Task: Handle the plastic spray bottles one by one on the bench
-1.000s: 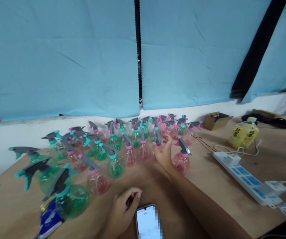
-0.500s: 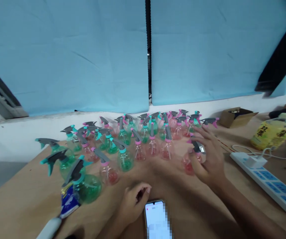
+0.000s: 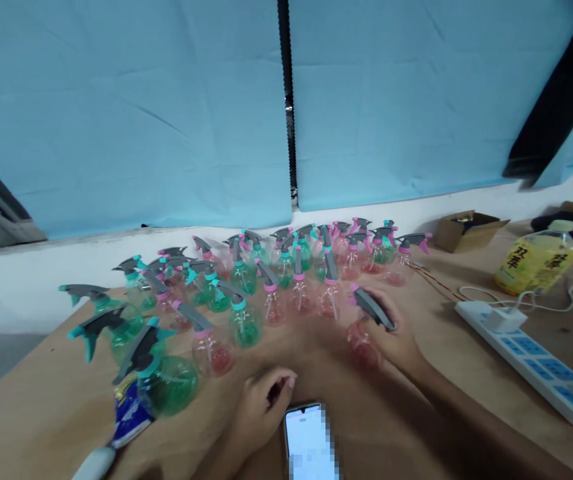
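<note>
My right hand (image 3: 395, 337) is wrapped round a pink spray bottle (image 3: 362, 347) with a grey trigger head (image 3: 372, 308), which stands at the front right of a crowd of bottles. My left hand (image 3: 261, 408) rests curled on the wooden table (image 3: 416, 400), its fingers at the top edge of a phone (image 3: 310, 440) with a lit screen. Several pink and green spray bottles (image 3: 239, 320) stand in rows behind both hands.
A white power strip (image 3: 531, 353) with a plugged charger lies at the right. A yellow drink bottle (image 3: 536, 260) and a small cardboard box (image 3: 464, 230) stand behind it. A blue packet and a white tube (image 3: 116, 427) lie at the front left, and blue cloth hangs behind.
My right hand has gone from the left side of the pink bottle, over its trigger head, to a grip round it from the right. The left hand has stayed by the phone.
</note>
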Tool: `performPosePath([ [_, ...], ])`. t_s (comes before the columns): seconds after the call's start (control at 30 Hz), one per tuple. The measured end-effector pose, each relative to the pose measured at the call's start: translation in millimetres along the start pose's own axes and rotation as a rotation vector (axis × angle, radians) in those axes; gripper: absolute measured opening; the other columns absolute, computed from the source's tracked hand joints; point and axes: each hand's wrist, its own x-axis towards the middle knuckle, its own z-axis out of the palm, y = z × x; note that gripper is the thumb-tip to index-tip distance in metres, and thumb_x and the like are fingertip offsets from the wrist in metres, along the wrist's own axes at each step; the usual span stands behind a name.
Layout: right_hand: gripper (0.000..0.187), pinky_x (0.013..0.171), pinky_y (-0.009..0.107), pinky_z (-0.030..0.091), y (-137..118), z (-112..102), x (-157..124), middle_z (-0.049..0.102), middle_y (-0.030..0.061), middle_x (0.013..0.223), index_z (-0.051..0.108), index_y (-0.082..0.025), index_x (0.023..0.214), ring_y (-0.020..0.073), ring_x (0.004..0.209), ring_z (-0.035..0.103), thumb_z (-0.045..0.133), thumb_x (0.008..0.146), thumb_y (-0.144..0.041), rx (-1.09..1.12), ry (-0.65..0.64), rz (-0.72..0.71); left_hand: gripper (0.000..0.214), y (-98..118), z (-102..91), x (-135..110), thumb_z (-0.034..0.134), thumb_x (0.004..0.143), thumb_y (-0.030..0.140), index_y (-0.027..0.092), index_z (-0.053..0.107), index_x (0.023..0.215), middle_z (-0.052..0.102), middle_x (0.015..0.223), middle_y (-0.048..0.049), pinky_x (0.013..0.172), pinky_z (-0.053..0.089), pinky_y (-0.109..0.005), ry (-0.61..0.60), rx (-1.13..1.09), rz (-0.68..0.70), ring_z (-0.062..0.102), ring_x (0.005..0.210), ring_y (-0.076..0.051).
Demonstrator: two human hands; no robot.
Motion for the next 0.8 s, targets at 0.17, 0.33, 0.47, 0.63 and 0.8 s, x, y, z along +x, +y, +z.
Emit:
performPosePath([
  [0.17,0.021,0.056,0.024,0.046,-13.8,45.5,-7.2,0.058,-0.0025,0.069,0.065,-0.021,0.089,0.0125,0.058,0.054,0.056,0.072,-0.014,0.19,-0.226,0.08,0.027,-0.2,1.3,-1.3,0.046,0.095,0.037,0.022,0.069,0.093,0.069,0.078,-0.0011,0.064,0.042,-0.022,-0.009,-0.009,0.008,0.06,0.068,-0.014],
  [0.33,0.012,0.054,0.023,0.044,-25.6,89.9,8.6,0.06,-0.0032,0.065,0.064,-0.02,0.074,0.0107,0.055,0.053,0.053,0.073,-0.015,0.38,-0.526,0.111,0.025,-4.2,2.9,-1.9,0.046,0.095,0.034,0.021,0.067,0.09,0.065,0.071,0.0006,0.061,0.039,-0.021,-0.006,0.004,0.025,0.056,0.064,-0.013],
  [0.47,0.018,0.053,0.022,0.042,-27.9,109.2,20.0,0.063,-0.0032,0.067,0.066,-0.021,0.082,0.0103,0.054,0.05,0.053,0.072,-0.015,0.476,-0.667,0.097,0.025,-5.7,1.3,-2.5,0.044,0.095,0.031,0.02,0.062,0.083,0.06,0.067,0.0012,0.058,0.037,-0.021,-0.01,0.034,0.045,0.053,0.061,-0.012],
  [0.63,0.014,0.062,0.023,0.045,-28.4,112.1,22.5,0.062,-0.0026,0.07,0.065,-0.019,0.077,0.0121,0.065,0.056,0.056,0.068,-0.013,0.564,-0.647,0.075,0.027,-3.8,1.3,-2.3,0.041,0.095,0.032,0.019,0.061,0.081,0.059,0.066,0.0013,0.06,0.037,-0.021,-0.023,0.057,0.055,0.053,0.062,-0.012],
  [0.8,0.012,0.057,0.022,0.04,-21.7,113.7,20.5,0.06,-0.0033,0.065,0.065,-0.018,0.073,0.0108,0.06,0.052,0.056,0.067,-0.014,0.528,-0.653,0.124,0.028,-2.3,3.8,-1.3,0.041,0.096,0.032,0.019,0.062,0.083,0.059,0.066,0.0015,0.06,0.038,-0.021,-0.06,0.057,0.074,0.052,0.06,-0.012],
])
